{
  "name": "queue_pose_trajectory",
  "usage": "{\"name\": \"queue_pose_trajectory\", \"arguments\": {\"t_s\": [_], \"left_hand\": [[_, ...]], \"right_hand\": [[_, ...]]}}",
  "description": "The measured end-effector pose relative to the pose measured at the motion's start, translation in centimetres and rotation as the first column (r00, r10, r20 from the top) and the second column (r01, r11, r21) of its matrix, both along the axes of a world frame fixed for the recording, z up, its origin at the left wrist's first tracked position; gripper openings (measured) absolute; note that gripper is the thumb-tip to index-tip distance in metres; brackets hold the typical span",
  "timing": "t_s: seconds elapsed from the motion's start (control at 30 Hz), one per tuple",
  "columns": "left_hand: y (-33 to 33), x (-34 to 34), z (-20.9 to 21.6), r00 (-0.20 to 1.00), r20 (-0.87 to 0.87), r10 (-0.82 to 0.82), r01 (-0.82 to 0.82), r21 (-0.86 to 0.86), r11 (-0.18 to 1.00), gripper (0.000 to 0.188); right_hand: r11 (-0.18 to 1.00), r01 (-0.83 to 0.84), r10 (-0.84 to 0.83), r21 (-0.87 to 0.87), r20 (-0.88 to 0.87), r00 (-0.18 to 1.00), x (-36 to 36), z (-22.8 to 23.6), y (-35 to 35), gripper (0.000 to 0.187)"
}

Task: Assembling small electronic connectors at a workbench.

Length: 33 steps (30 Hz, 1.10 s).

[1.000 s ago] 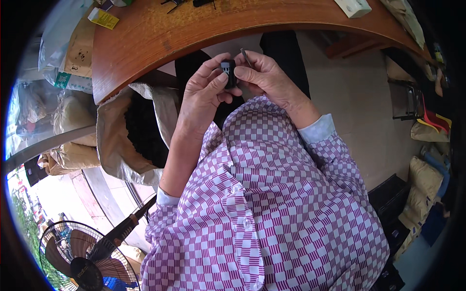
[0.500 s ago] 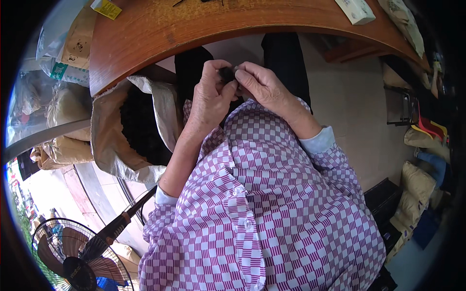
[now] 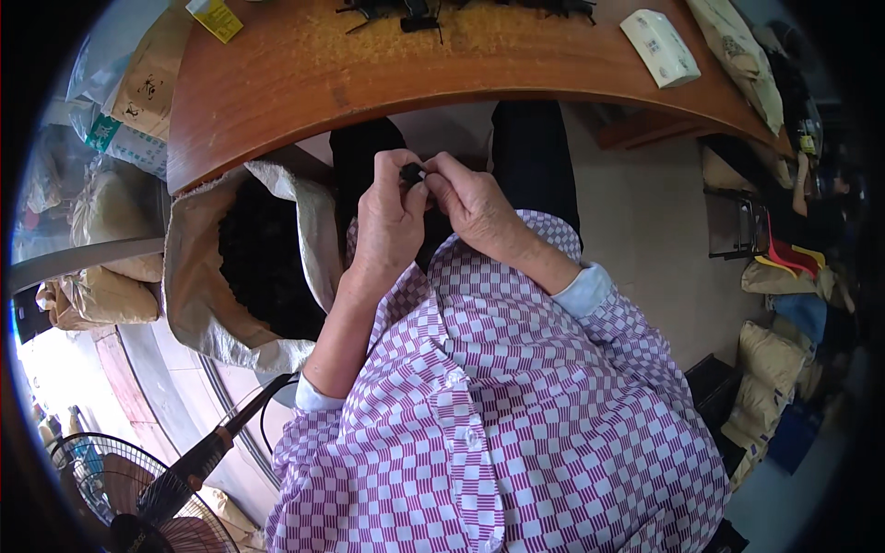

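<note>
Over my lap, just off the table's near edge, my two hands are held close together. My left hand (image 3: 389,214) is closed in a pinch on a small black part (image 3: 411,172), mostly covered by the fingers. The fingertips of my right hand (image 3: 475,205) close on the right end of that same part, where a tiny pale spot shows. Its exact kind cannot be made out. To the left of my left forearm, a white woven sack (image 3: 189,276) stands with its mouth wide, holding a heap of black pieces (image 3: 267,263).
Black parts (image 3: 419,14) lie on the far side of the brown wooden table (image 3: 369,69), with a yellow box (image 3: 215,18) and a white pack (image 3: 660,48). A fan (image 3: 138,488) stands at lower left. Filled bags (image 3: 772,355) line the right; a person's arm (image 3: 800,184) shows there.
The view has tilted, so more of the table and its black parts shows. Both hands stay together; the fingers have shifted round the black part, now less covered on top.
</note>
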<state>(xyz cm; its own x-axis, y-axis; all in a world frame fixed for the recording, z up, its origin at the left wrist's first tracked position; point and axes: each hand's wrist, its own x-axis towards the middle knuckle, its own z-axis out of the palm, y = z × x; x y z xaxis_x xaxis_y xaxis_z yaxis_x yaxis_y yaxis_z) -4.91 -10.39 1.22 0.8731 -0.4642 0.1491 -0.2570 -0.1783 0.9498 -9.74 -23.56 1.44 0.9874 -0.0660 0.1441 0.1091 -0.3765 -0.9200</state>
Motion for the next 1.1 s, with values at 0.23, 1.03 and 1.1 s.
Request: {"name": "queue_pose_trajectory", "arguments": {"t_s": [0.23,1.03,1.1], "left_hand": [[1.6,0.2,0.8,0.996,-0.017,0.083,-0.084,-0.032,0.996,0.023],[11.6,2.8,0.4,0.785,0.324,0.528,-0.606,0.227,0.762,0.03],[9.3,2.7,0.6,0.842,0.336,0.422,-0.501,0.195,0.843,0.031]], "right_hand": [[0.996,-0.064,0.065,0.063,-0.016,0.998,1.4,1.0,1.6,0.014],[0.488,0.09,0.193,-0.868,0.208,0.959,15.4,1.6,-12.2,0.012],[0.45,0.05,0.284,-0.892,0.196,0.939,14.8,1.8,-12.3,0.013]]}}
